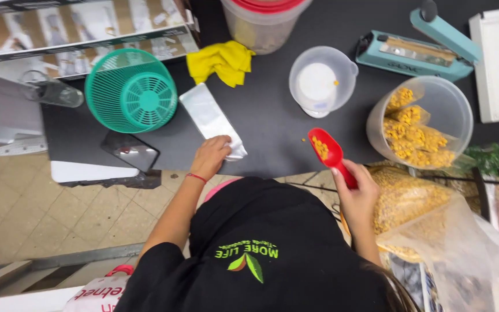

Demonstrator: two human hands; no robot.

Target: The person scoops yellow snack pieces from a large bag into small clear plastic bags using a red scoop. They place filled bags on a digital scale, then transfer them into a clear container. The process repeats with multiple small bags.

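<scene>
The right hand [358,193] is closed around the handle of a red scoop [330,153], whose bowl points away from the body and carries a few yellow corn kernels. The scoop hangs over the near edge of the dark tabletop [272,121], between the clear empty pouch and the big open bag of corn [411,202] just beside the wrist. The left hand [210,157] presses its fingers together on the near end of the clear empty pouch [210,118], which lies flat and slanted on the tabletop, stretching up toward a green plastic basket [131,91]. Farther out stand a small clear measuring jug [321,81], a clear tub of filled corn packets [420,124], a teal heat sealer [417,49] and a yellow cloth [222,60].
</scene>
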